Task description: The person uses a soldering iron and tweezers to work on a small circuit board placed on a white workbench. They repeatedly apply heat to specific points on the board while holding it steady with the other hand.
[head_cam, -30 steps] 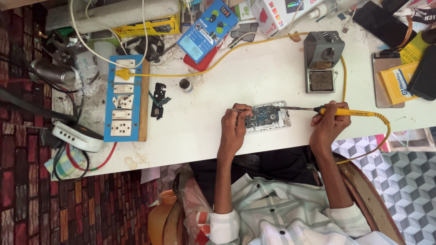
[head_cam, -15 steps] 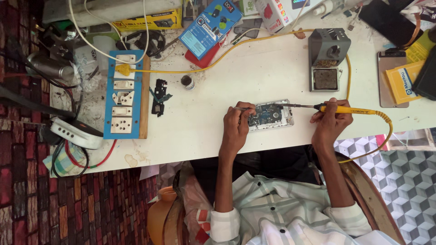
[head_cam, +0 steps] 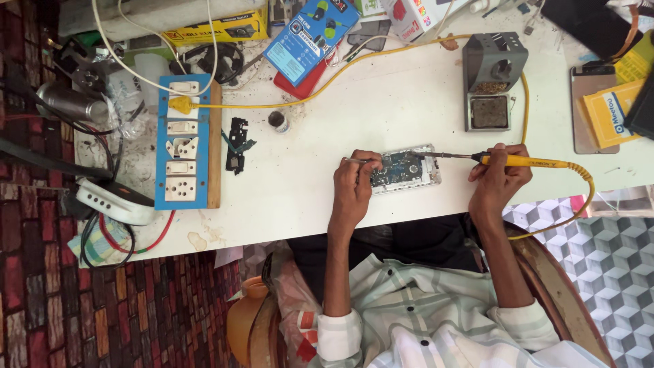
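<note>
Little has shifted, right hand [head_cam: 499, 178] still gripping yellow soldering iron [head_cam: 521, 161], tip on opened phone [head_cam: 405, 170] at white table's [head_cam: 409, 95] near edge, left hand [head_cam: 354, 187] pinching tweezers [head_cam: 360, 161] against circuit board.

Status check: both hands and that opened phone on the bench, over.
Left hand pinches thin tweezers at the opened phone. Right hand grips yellow soldering iron, tip on the board. Nothing in the way.
</note>
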